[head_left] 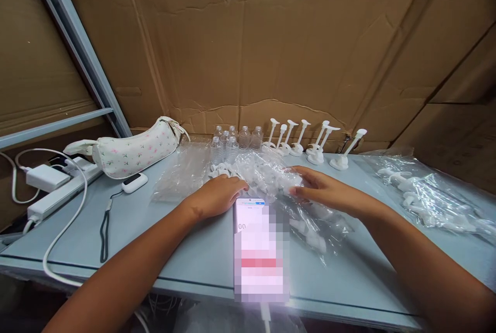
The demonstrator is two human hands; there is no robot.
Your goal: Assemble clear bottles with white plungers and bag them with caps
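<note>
A clear plastic bag (pixel 259 167) of small white plastic parts lies mid-table, with some white parts (pixel 222 169) showing at its left end. My left hand (pixel 217 196) rests palm down at its near left edge, fingers stretched toward the bag; their undersides are hidden. At the bag's right side, my right hand (pixel 320 186) has its thumb and fingers around the plastic. Behind stand several clear ribbed bottles (pixel 232 148) and, to their right, several white pump-like pieces (pixel 298 141) with upright stems. A lit phone (pixel 256 250), partly blurred, lies between my forearms.
Another bag of white parts (pixel 434 198) lies at right. A flat clear bag (pixel 182 170), floral pouch (pixel 134 149), small white device (pixel 135 182) and power strip (pixel 64 196) with cables occupy the left. A cardboard wall (pixel 240 54) closes off the back.
</note>
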